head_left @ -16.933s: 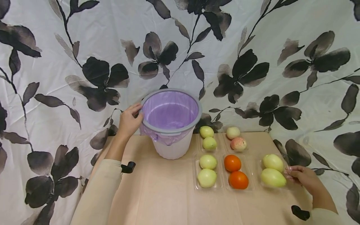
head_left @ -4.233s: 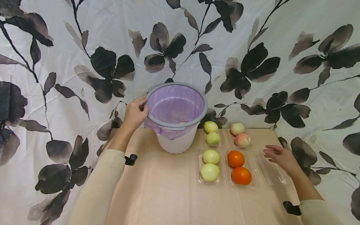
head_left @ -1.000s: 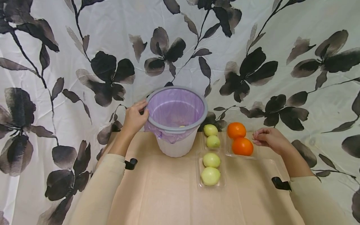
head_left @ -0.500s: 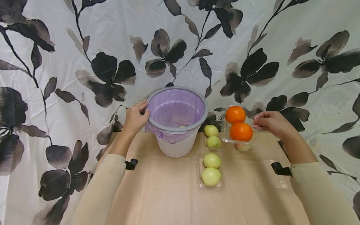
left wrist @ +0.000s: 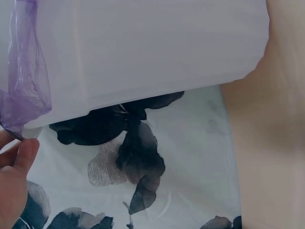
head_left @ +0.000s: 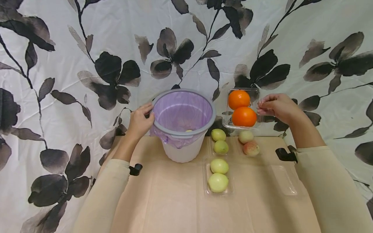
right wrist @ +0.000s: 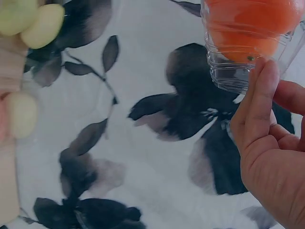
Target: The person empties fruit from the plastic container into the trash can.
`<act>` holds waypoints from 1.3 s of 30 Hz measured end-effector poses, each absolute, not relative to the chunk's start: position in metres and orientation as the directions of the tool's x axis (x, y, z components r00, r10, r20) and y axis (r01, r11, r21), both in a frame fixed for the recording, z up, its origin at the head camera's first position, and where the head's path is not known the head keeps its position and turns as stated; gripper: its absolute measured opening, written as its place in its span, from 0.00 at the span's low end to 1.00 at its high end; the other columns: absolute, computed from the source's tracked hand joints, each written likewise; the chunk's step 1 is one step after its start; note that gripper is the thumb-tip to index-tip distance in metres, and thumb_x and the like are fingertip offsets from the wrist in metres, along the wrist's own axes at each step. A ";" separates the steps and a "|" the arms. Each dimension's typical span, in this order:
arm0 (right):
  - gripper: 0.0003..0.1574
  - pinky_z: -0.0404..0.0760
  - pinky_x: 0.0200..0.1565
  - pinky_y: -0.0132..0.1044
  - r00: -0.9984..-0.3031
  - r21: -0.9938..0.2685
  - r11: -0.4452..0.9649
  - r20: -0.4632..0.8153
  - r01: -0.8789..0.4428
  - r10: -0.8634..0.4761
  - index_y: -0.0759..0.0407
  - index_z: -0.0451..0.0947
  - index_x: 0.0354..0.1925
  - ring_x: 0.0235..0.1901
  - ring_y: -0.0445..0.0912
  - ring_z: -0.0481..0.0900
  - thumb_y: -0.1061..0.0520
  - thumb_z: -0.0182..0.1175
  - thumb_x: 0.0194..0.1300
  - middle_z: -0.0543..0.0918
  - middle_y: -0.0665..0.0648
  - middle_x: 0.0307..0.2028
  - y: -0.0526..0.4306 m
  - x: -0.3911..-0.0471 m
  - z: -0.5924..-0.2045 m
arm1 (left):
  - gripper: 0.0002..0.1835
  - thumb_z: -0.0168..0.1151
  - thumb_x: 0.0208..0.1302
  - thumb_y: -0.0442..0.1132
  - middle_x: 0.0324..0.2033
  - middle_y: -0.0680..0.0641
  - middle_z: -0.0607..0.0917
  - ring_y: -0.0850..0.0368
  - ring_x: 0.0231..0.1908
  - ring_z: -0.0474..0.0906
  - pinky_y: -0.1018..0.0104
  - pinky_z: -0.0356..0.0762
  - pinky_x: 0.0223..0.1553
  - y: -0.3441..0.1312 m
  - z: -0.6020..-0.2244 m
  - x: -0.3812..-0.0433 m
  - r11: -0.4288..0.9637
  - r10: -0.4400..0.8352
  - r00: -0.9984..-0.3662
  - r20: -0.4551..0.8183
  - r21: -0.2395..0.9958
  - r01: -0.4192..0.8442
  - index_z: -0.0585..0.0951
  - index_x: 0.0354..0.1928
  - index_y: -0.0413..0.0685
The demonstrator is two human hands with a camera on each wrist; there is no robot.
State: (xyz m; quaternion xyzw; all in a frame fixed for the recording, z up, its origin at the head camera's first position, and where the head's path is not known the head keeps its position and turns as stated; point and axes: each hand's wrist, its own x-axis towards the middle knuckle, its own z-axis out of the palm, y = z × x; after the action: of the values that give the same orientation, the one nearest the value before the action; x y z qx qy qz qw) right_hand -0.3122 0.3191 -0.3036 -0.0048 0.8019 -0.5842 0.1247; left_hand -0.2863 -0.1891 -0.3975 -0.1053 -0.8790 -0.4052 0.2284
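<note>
My left hand (head_left: 140, 122) holds the grey rim (head_left: 184, 133) of a white bin (head_left: 180, 153) lined with a purple plastic bag (head_left: 180, 110). In the left wrist view my thumb and fingers pinch at the rim beside the bag's folded edge (left wrist: 33, 95). Right of the bin, my right hand (head_left: 281, 107) pinches the side of a clear plastic tray (head_left: 254, 94), raised above the table. Two oranges (head_left: 244, 116) sit in that tray, and a fruit (right wrist: 257, 21) shows through its wall in the right wrist view. Something small and pale (head_left: 189, 130) lies inside the bin.
Below the raised tray stand a clear tray with two peach-like fruits (head_left: 251, 148) and two trays of pale green fruits (head_left: 218, 183). A bare clear tray (head_left: 288, 184) lies at the table's right. A floral cloth (head_left: 116, 38) hangs behind the brown table (head_left: 169, 194).
Earlier, the right-hand tray held two green fruits; it became bare and something pale appeared in the bin. My right hand has since raised the oranges' tray, lately up and slightly left.
</note>
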 end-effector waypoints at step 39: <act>0.11 0.88 0.34 0.32 -0.971 -0.789 0.571 0.146 -0.228 -0.187 0.69 0.76 0.44 0.25 0.40 0.87 0.65 0.66 0.68 0.82 0.58 0.32 0.173 -0.363 -0.256 | 0.22 0.60 0.67 0.35 0.65 0.37 0.81 0.39 0.55 0.85 0.47 0.81 0.61 -0.188 -0.393 -0.285 0.641 -0.002 -0.885 0.466 0.680 0.356 0.82 0.61 0.34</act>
State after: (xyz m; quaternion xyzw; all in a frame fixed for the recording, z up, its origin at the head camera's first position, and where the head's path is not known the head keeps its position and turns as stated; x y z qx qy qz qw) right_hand -0.3625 0.1735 -0.2555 -0.1172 0.8859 -0.4482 -0.0230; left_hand -0.2845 -0.1882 -0.3929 -0.1007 -0.8794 -0.4113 0.2176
